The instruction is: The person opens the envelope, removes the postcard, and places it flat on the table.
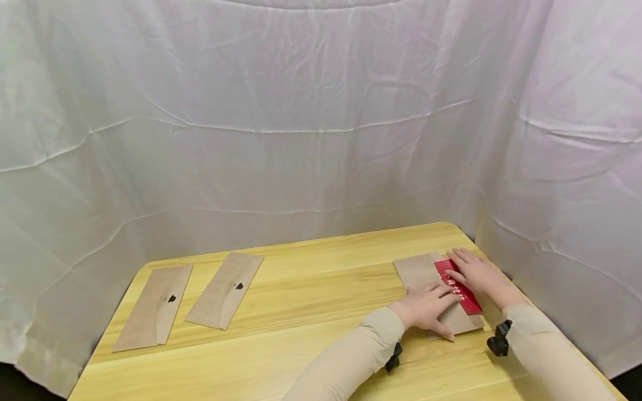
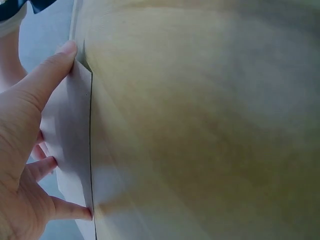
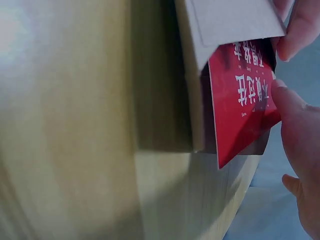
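Observation:
A brown paper envelope [image 1: 418, 269] lies toward the table's right side, with a red card [image 1: 470, 305] bearing white characters at its opening. In the right wrist view, part of the red card [image 3: 240, 110] sits under the envelope's paper [image 3: 235, 20] and part sticks out. My left hand [image 1: 428, 306] rests spread on the envelope, its fingers mostly straight. The left wrist view has the left thumb [image 2: 55, 67] at one corner of the envelope [image 2: 72, 115]. My right hand [image 1: 476, 274] lies over the card's outer side, its thumb [image 3: 287, 100] touching the card.
Two more brown envelopes, a left one [image 1: 152, 309] and a nearer one [image 1: 225, 289], lie flat at the left of the wooden table [image 1: 321, 295], each with a small black mark. A pale curtain [image 1: 311, 167] hangs behind and along both sides.

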Demonstrator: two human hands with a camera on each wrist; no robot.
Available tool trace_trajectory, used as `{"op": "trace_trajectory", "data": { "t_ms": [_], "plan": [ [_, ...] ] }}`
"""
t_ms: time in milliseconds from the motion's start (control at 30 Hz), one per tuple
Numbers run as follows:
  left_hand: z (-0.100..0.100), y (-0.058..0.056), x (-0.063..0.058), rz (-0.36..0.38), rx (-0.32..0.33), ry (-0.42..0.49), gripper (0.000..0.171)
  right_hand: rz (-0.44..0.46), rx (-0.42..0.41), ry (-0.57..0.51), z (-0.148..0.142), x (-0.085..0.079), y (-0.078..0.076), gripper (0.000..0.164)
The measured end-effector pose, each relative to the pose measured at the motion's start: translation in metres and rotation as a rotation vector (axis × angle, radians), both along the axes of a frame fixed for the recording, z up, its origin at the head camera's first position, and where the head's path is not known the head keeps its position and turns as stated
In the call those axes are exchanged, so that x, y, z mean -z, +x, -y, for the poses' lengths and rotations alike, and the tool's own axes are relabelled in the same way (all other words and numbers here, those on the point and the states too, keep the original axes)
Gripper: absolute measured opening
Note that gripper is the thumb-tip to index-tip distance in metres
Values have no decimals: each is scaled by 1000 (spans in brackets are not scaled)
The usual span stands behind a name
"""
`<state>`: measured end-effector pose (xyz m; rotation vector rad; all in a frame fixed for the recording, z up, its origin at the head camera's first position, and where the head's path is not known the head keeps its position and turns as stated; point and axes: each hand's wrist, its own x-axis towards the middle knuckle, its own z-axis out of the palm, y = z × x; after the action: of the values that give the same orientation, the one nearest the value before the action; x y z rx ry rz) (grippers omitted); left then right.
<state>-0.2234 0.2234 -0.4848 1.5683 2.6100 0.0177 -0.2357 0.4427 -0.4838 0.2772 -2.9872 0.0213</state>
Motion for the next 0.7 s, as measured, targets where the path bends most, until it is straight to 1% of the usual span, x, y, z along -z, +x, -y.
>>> {"op": "trace_trajectory", "data": {
  "t_ms": [133,200,367,500,700],
  "plan": [
    [1,0,-2,-16,4,-10,91,28,24,30,1,1,-9,63],
    [1,1,-3,-24,8,-13,91,24,27,42,1,3,-13,60],
    [1,1,-3,-46,21,-6,92,-11,35,57,0,8,-21,44],
    [1,1,-1,-49,26,-6,92,-16,63,59,0,10,-25,31],
    [0,1,-1,-60,21,-16,93,-49,68,87,3,8,-25,27]
  ]
}}
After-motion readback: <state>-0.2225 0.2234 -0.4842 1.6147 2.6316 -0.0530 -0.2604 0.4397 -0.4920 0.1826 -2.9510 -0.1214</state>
